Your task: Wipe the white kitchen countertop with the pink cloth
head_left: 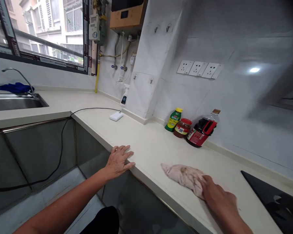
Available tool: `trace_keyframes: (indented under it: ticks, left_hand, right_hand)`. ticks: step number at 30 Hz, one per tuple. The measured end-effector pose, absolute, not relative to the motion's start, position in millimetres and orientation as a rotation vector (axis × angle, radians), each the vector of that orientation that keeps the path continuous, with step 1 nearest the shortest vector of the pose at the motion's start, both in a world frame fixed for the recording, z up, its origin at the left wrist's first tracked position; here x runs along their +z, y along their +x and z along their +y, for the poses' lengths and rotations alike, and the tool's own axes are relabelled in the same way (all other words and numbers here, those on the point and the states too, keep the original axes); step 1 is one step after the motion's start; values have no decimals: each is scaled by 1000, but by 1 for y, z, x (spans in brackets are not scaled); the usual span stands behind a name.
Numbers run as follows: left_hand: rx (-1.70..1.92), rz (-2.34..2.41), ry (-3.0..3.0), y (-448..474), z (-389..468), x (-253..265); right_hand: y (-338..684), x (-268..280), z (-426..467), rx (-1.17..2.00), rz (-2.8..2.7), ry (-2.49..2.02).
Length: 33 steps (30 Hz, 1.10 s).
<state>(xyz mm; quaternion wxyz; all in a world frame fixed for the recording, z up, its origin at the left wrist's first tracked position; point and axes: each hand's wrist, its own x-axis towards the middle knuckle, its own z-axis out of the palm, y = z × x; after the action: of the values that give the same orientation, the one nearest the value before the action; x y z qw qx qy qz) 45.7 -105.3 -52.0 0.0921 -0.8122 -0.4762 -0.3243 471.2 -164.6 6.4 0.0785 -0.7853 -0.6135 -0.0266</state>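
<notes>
A pale pink cloth with brown stains lies bunched on the white countertop. My right hand presses on its near end, the fingers closed over the fabric and partly hidden. At the counter's front edge rests my left hand, fingers spread flat and nothing held. Behind the cloth, against the wall, stand a green bottle with a yellow cap, a red-lidded jar and a large dark sauce bottle with a red handle.
A black cooktop sits at the right. Further back are a white power bank with a black cable hanging over the edge, and a spray bottle. A sink with a blue cloth lies at the left.
</notes>
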Motion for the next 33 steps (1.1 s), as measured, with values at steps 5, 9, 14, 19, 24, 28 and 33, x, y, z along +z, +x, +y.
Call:
trace_keyframes:
  ticks: [5,9,14,19,24,28,33]
  left_hand:
    - [-897,-1377,-2418,49,-104,-43]
    - [-833,-1297,-2532,45,-94,-25]
    - [-822,-1377,-2666,45,-70,-1]
    - [-846,-1619,-2588,51,-43,7]
    - [-778,-1575,-2555,54,-50,0]
    - [-708,-1426,-2604,48,-67,-5]
    - [-706,-1348,-2602,45,-71,-6]
  right_hand:
    - [483,20,-147,-197,-2093,-2353]
    - [424,21,-133,-165,-2345,-2160]
    - [316,20,-123,-115,-2378,-1909]
    - [255,14,-117,-78,-2235,-1860]
    - [265,8,-118,-46,-2069,-1957]
    - [303,5,-134,-63,-1854,-2097]
    - [377,5,-169,-155,-1426,-2273]
